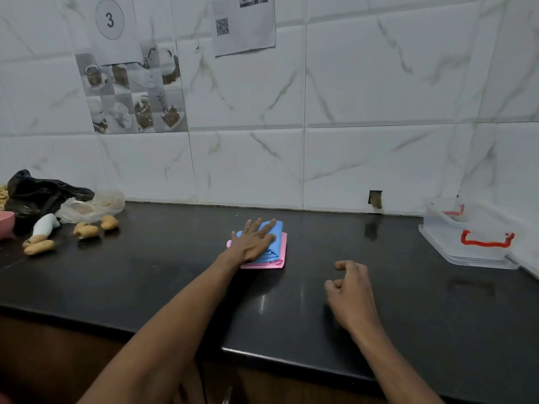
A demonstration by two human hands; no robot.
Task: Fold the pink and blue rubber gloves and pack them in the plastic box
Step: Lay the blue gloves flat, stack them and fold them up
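Now your left hand (253, 239) lies flat, fingers spread, hiding part of the folded blue glove (274, 243) stacked on the pink glove (280, 259), right hand (351, 295) loosely curled, empty

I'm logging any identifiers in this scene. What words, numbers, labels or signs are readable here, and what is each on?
"3" in a circle: left paper sheet on the wall.
QR code and small print: right paper sheet, too small to read.
Plastic box, gloves: no readable text.

Even, moderately bright light; soft glare streaks on the glossy black counter (163, 266) at lower centre. Wide-angle bending curves the frame edges. Overall softness, with slight blur throughout
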